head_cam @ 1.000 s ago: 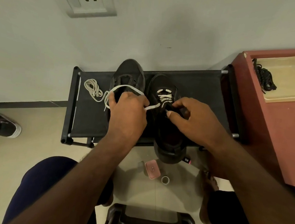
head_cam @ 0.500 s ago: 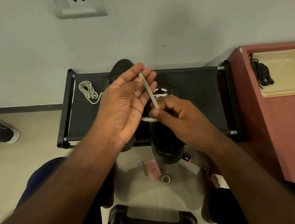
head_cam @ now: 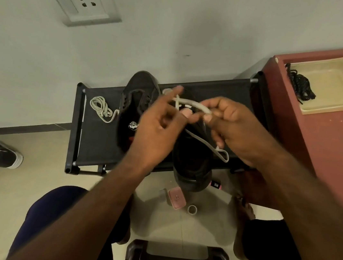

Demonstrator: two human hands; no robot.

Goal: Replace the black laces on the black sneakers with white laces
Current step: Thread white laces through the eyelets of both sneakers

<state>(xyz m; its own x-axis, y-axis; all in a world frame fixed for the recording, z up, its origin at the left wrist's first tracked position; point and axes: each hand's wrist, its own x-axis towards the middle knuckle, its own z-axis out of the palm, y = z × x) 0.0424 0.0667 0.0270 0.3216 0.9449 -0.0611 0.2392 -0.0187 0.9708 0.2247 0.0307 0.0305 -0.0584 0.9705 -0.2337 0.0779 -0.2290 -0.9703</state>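
Fingers (head_cam: 220, 107) of the right hand (head_cam: 239, 131) pinched the white lace (head_cam: 191, 101) near its tip. Left hand (head_cam: 155, 128) fingers (head_cam: 175, 91) were loosely spread, index out. The lace crossed at that fingertip, but it was too blurred to tell whether they gripped it.

The lace was flat, off-white and limp. Its held stretch ran side to side between the hands, and a slack strand trailed down to a small loop under the right wrist.

Directly below sat the right sneaker (head_cam: 192, 164), on the black rack (head_cam: 92, 142). It was black, toe to the wall, heel overhanging the near edge, eyelets hidden by the hands. The right hand was nearer the free end, so it probably threads next.

The left sneaker (head_cam: 135, 104) was unlaced, a spare white lace (head_cam: 100, 106) coiled beside it. The black laces (head_cam: 299, 84) lay in a beige tray (head_cam: 338, 84), well apart.
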